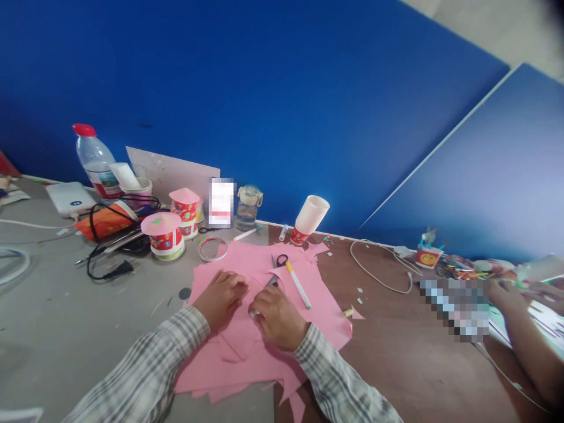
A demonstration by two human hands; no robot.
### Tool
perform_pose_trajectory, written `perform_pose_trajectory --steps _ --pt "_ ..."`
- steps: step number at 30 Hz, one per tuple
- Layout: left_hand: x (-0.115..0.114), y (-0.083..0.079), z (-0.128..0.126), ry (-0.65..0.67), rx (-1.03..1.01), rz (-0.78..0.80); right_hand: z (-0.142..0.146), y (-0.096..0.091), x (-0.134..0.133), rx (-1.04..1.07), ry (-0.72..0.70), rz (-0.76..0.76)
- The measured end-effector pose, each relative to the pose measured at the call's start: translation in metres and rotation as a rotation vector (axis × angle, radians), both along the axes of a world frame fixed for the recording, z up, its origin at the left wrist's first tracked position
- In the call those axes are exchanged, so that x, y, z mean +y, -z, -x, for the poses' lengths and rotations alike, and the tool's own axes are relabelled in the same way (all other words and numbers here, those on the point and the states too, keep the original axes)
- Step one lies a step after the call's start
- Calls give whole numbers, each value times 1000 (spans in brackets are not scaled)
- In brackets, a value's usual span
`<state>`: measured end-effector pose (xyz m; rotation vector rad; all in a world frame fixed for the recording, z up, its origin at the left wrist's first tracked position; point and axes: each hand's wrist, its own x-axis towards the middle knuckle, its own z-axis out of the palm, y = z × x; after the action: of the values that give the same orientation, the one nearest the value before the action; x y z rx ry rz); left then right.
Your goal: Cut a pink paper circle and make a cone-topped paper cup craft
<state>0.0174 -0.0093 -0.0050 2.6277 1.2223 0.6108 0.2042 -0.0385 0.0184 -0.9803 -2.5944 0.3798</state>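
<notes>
My left hand [220, 296] lies knuckles up on a stack of pink paper sheets [321, 320], fingers curled and pressing the paper down. My right hand [275, 317] is beside it, fingers closed round a small grey metal tool [269, 283] whose tip points away from me over the paper; what the tool is I cannot make out. Just beyond the hands lie black-handled scissors [279, 260] and a yellow-and-white pen [298, 285] on the pink paper.
Paper cups with pink lids [165, 234], a tape ring [213, 248], a tipped cup [309, 218], a jar [248, 207], a water bottle [94, 160] and a black cable [106, 258] crowd the far left. Another person's arm [524, 329] works at the right.
</notes>
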Motion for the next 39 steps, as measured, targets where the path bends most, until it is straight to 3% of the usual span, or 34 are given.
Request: perform_pose_trajectory --steps 3,6,9,14,18,23,25,28,32,36,39 --pt "1 0 1 46 -15 23 -7 -17 -3 160 -78 214" --pt "3 1 1 67 -27 37 -18 -34 -2 411 42 392" --pt "3 1 0 67 -36 41 -20 -32 4 517 190 318" --pt "0 -1 0 47 -36 35 -6 2 14 253 229 48" --pt "0 -3 0 54 -37 41 -1 14 13 166 189 31" --pt "2 0 1 61 -45 44 -1 6 6 75 150 55" --pt "3 2 1 65 -45 42 -2 -2 2 54 111 140" --pt "3 2 2 63 -43 37 -7 -20 -1 150 66 413" --pt "2 1 1 58 -34 42 -21 -38 2 677 222 748" --pt "2 2 1 52 -37 28 -30 -29 13 1166 338 1011" --pt "4 4 3 62 -63 -8 -33 -18 20 1227 373 1065"
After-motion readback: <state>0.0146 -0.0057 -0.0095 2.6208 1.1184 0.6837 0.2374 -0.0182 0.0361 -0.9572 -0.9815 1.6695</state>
